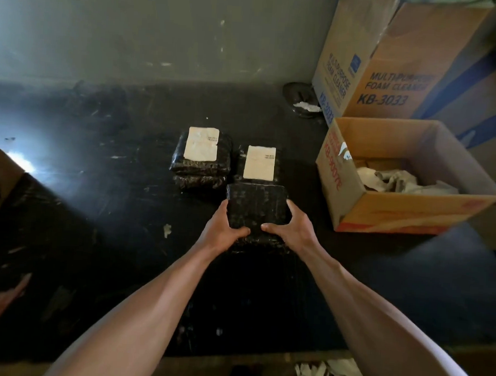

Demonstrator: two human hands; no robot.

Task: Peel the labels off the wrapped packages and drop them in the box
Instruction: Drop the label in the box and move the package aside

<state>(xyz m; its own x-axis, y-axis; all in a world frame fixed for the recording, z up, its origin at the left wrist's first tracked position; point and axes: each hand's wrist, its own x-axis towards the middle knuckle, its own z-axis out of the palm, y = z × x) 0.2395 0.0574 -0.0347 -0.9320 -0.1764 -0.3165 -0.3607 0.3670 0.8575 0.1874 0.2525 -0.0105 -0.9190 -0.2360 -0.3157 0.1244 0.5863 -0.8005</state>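
left hand (pixel 222 230): your fingers curl round the left edge of the bare black package (pixel 255 207)
right hand (pixel 292 227): grips its right edge, thumb on top
package: on the dark table (pixel 100 208), just before two labelled packages (pixel 202 159)
box (pixel 408 209): open, right of them, crumpled labels (pixel 398 181) inside

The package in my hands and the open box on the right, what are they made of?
Package: seemingly black plastic wrap, glossy, with wrinkles catching light. Open box: brown cardboard, matte, with plain cut edges and printed red lettering; likely corrugated.
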